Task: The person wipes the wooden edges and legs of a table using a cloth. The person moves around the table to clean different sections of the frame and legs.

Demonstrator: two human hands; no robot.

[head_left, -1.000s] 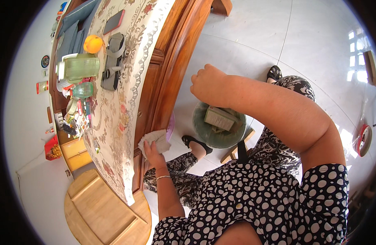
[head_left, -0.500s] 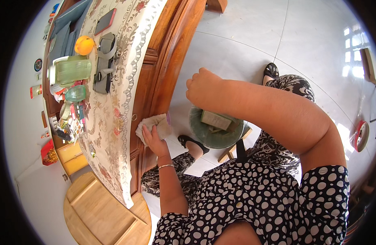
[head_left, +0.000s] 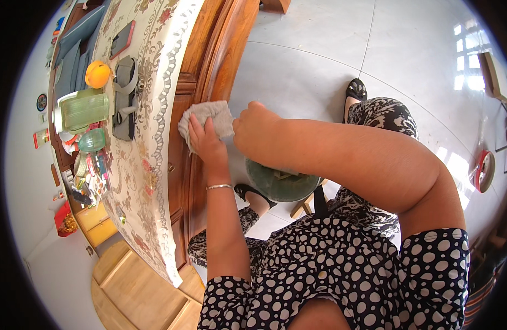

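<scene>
My left hand (head_left: 208, 144) presses a pale cloth (head_left: 216, 114) against the front of a brown wooden cabinet (head_left: 183, 104), just below its tabletop; its fingers lie over the cloth. Right beside the cloth's edge is my right hand (head_left: 257, 131), closed in a fist with the fingers curled out of sight. Whether it touches the cloth or holds anything, I cannot tell. Beneath my right forearm stands a greenish bucket (head_left: 273, 187), its contents mostly hidden by the arm.
A flowered tablecloth (head_left: 138, 181) covers the cabinet top. On it are a phone (head_left: 122, 39), a grey strap-like item (head_left: 124, 99), an orange round thing (head_left: 97, 74) and a green jug (head_left: 85, 110). A wooden stool (head_left: 302, 208) is behind the bucket; a round wooden piece (head_left: 140, 286) lies lower left.
My left hand has slid the cloth farther along the cabinet front, away from me. The right fist has come down and left, closer to the cloth. The view has shifted slightly.
</scene>
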